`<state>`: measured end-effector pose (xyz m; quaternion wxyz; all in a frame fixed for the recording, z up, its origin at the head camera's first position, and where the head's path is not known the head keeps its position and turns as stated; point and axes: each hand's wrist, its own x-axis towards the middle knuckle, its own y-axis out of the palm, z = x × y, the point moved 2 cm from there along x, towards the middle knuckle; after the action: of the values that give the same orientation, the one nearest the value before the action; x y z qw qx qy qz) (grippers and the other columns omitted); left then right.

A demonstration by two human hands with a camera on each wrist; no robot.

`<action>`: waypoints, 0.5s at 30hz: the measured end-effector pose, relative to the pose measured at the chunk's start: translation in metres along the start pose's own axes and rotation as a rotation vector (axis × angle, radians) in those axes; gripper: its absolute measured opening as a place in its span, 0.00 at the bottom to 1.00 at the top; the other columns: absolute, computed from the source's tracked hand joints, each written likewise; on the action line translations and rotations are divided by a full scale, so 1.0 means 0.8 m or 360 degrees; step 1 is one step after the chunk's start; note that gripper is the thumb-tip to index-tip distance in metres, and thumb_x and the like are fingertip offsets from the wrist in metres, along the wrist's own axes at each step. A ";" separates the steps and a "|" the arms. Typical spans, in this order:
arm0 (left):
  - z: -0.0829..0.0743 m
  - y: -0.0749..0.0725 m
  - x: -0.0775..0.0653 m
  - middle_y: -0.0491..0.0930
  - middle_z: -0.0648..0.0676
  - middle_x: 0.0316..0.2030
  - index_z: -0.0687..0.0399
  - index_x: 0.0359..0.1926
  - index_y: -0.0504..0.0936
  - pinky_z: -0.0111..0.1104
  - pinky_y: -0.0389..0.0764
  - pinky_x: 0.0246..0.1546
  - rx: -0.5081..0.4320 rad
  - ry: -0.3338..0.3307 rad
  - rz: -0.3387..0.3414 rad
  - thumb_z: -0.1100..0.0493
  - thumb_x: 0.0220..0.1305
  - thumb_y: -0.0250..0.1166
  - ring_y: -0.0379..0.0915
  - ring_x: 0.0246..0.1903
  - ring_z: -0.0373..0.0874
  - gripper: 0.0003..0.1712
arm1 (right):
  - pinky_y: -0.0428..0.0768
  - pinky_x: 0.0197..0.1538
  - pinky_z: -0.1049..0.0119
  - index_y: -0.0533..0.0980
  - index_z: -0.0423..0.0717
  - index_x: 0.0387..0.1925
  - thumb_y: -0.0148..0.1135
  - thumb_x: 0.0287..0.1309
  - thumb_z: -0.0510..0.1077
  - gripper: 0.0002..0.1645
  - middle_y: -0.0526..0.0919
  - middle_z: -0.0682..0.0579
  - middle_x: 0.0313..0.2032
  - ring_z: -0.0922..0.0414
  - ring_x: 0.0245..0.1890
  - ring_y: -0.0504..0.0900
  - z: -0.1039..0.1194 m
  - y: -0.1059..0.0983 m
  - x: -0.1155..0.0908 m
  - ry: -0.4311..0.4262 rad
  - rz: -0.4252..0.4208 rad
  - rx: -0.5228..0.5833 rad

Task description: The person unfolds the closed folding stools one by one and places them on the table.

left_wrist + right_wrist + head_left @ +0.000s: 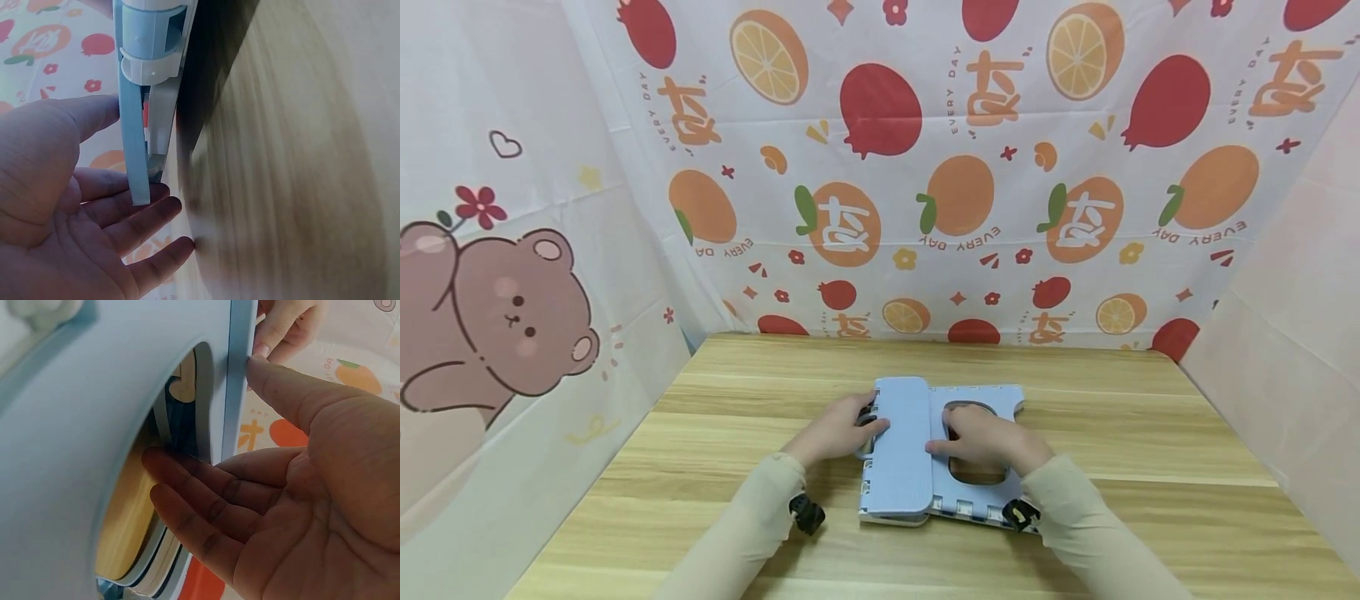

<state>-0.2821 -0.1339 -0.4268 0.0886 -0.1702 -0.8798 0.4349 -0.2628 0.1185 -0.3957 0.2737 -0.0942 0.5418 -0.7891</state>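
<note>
A light blue plastic folding stool lies folded on the wooden table, its long rounded panel on the left and a side panel with an oval opening on the right. My left hand holds the long panel by its left edge, thumb on top and fingers below. The left wrist view shows that thumb against the panel's blue edge. My right hand grips the side panel, fingers reaching into the oval opening and thumb at the long panel's edge. Those fingertips show inside the opening.
The wooden table extends around the stool on all sides. A fruit-print curtain hangs behind its far edge, and a bear-print cloth stands along the left. Black devices are strapped to both wrists.
</note>
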 end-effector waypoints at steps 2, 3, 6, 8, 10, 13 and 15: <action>0.000 -0.002 -0.003 0.72 0.66 0.75 0.68 0.78 0.68 0.56 0.72 0.75 0.0002 0.0028 -0.0005 0.48 0.79 0.65 0.69 0.76 0.61 0.39 | 0.67 0.34 0.65 0.73 0.48 0.31 0.66 0.74 0.58 0.22 0.70 0.55 0.25 0.58 0.28 0.69 0.001 -0.001 -0.003 -0.0028 0.0003 0.0013; 0.000 -0.002 -0.004 0.73 0.66 0.75 0.67 0.78 0.68 0.56 0.72 0.75 -0.0004 0.0041 -0.0002 0.48 0.79 0.65 0.69 0.76 0.61 0.39 | 0.66 0.33 0.66 0.73 0.48 0.31 0.66 0.75 0.58 0.22 0.70 0.53 0.25 0.59 0.28 0.68 0.001 -0.001 -0.006 -0.0044 0.0007 0.0022; 0.001 -0.004 -0.010 0.75 0.67 0.73 0.67 0.77 0.70 0.56 0.74 0.73 -0.0012 0.0071 -0.0013 0.50 0.78 0.66 0.72 0.74 0.62 0.37 | 0.67 0.33 0.66 0.74 0.45 0.31 0.66 0.75 0.56 0.22 0.81 0.46 0.31 0.60 0.26 0.67 0.001 -0.003 -0.015 -0.0087 0.0023 0.0070; 0.002 -0.005 -0.015 0.77 0.67 0.71 0.66 0.77 0.71 0.57 0.76 0.71 -0.0017 0.0061 -0.0030 0.50 0.78 0.66 0.74 0.71 0.62 0.36 | 0.70 0.35 0.66 0.80 0.38 0.40 0.66 0.75 0.55 0.22 0.87 0.42 0.38 0.62 0.25 0.68 -0.001 -0.005 -0.023 -0.0103 0.0020 0.0108; 0.001 -0.007 -0.021 0.79 0.66 0.68 0.65 0.76 0.72 0.57 0.79 0.68 -0.0010 0.0035 -0.0059 0.50 0.77 0.67 0.78 0.68 0.62 0.35 | 0.70 0.33 0.67 0.80 0.31 0.54 0.66 0.75 0.54 0.27 0.86 0.45 0.34 0.63 0.21 0.64 -0.002 -0.006 -0.033 -0.0109 0.0030 0.0154; -0.001 -0.010 -0.030 0.83 0.66 0.62 0.66 0.72 0.76 0.55 0.84 0.62 0.0004 -0.0016 -0.0108 0.50 0.74 0.70 0.83 0.60 0.60 0.34 | 0.68 0.32 0.67 0.71 0.28 0.72 0.67 0.75 0.52 0.38 0.76 0.55 0.24 0.63 0.19 0.60 -0.005 -0.009 -0.047 -0.0093 0.0019 0.0195; -0.003 -0.012 -0.035 0.85 0.63 0.55 0.67 0.69 0.78 0.51 0.87 0.56 0.0017 -0.0041 -0.0146 0.50 0.73 0.71 0.84 0.53 0.55 0.33 | 0.69 0.31 0.66 0.70 0.30 0.74 0.67 0.75 0.51 0.39 0.70 0.56 0.21 0.63 0.19 0.60 -0.008 -0.010 -0.056 -0.0072 0.0014 0.0192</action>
<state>-0.2576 -0.1481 -0.4179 0.0979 -0.1236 -0.8854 0.4373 -0.2313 0.1496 -0.3841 0.2946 -0.0929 0.4873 -0.8168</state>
